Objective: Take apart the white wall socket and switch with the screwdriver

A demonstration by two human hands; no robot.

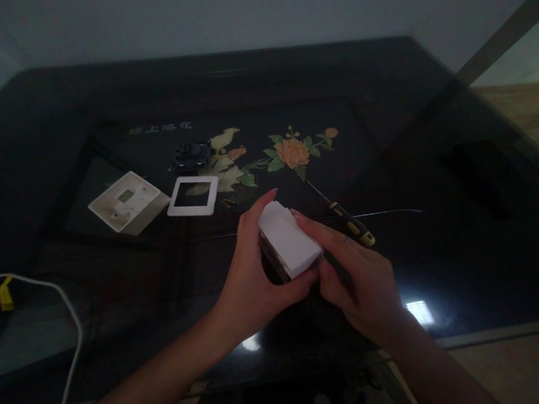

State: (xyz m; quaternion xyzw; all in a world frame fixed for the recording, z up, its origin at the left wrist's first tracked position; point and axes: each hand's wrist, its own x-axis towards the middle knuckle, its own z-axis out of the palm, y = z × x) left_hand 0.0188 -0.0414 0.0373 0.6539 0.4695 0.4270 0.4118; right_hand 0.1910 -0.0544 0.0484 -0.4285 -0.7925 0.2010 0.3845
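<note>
Head view, looking down at a dark, glossy table (144,336) in dim light, with two bare hands at work near its front edge. Between them, just above the tabletop, is a small white block (291,237), tilted, its smooth, pale face turned up and a darker side showing on the left. The left hand (251,272) is bent in a wide C around the block, index finger at the far end and thumb along the near end, gripping it. The right hand (359,276) is partly closed, its fingers on the block's right edge and its thumb by the near right corner; its other fingertips are hidden.

Beyond the right hand lies a black and yellow screwdriver (353,223), its tip pointing away to the left. To the left of the block, farther back, are two small screws (228,203), then a white square frame (193,212) lying flat. Touching or just beside the frame is a white box (127,201); a black part (192,156) sits behind the frame. At far left a white cable (76,317) with a yellow tag (6,295) curves toward the front. A peony (292,153) decorates the tabletop.
</note>
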